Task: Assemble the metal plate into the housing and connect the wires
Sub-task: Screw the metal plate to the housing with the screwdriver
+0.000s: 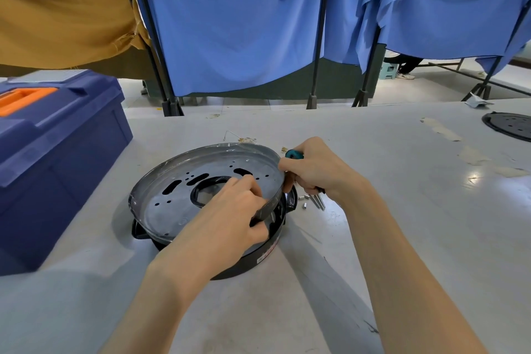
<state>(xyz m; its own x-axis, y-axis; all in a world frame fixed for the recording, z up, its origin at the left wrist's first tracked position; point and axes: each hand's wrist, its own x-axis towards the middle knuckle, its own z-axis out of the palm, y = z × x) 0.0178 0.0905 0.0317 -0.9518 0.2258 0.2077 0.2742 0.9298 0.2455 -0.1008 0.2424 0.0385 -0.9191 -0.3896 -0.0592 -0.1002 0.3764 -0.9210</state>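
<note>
Two bare forearms reached in from the near edge. Left hand (227,218) gripped the metal plate (172,201) at its near right rim, fingers curled over onto the dished face and thumb underneath. Right hand (313,169), just beyond and to the right of it, was wrapped around a teal-handled tool (294,154) whose metal shafts stuck out below the fist, while one fingertip touched the plate's far right rim.

Directly beneath the left hand sat the black round housing (253,261); the plate covered nearly all of it, so its contents could not be made out. Far to the left of that hand stood a blue toolbox (57,152) with an orange handle, lid closed.

Dished side up, the plate lay tilted over the housing, raised on the side the left hand held and lower on the opposite side. Its slots and oblong centre hole ran from near left to far right.

Small metal spacers (304,201) lay on the pale surface (402,210) just below the right hand; brass bits (248,140) and a thin wire (228,135) lay beyond the plate. Well right of the right hand was a black disc (511,126). Behind hung blue curtains (244,37) on black stands, a mustard cloth (57,8), and a green stool (388,70) on the floor
</note>
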